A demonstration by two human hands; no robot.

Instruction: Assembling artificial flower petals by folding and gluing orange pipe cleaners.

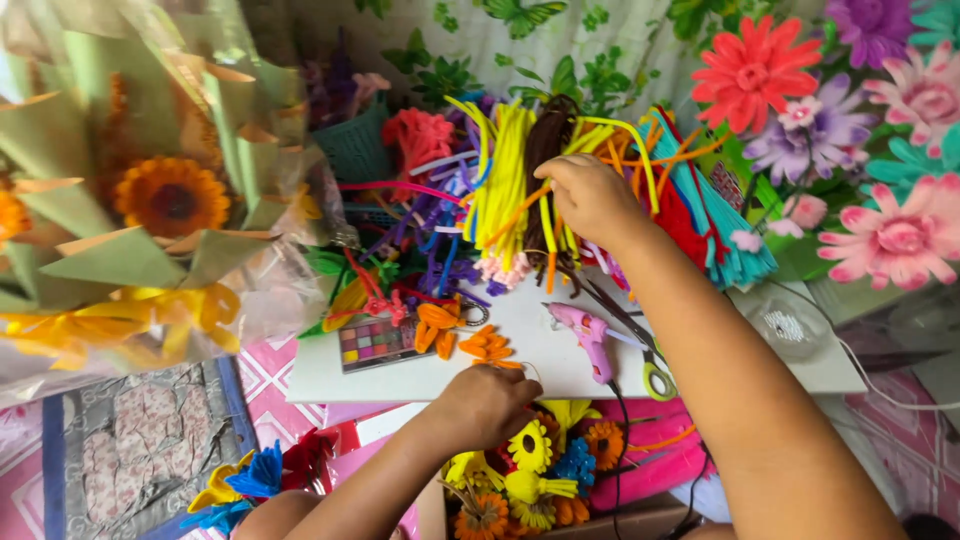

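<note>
On the white board [560, 360], against the far wall, the heap of pipe cleaners [520, 190] is lying in sorted colour bundles: yellow, brown, orange, teal, red, purple. The right hand [590, 200] is reaching into this heap, palm down, arm extended forward across the board; its fingers are curling down among the yellow and orange stems, but whether they are clamping on a stem cannot be told, since the fingertips are hidden. The left hand [490, 400] is resting at the near edge of the board, fingers drawn together in a loose fist, seemingly pinching something small that is not visible.

Judging from the layout, the work is partly done: small orange petal shapes [487, 347] are lying finished just beyond the left hand, and a box [530, 480] below the board is holding completed sunflowers and other blooms. More stems are being selected, so assembly appears to be ongoing.

Just right of the petals, a pink glue gun [590, 335] and scissors [640, 350] are lying on the board. A colour palette [378, 343] is sitting to the left. A wrapped sunflower bouquet [150, 200] is standing at far left, and paper flowers [850, 130] are filling the right wall.
</note>
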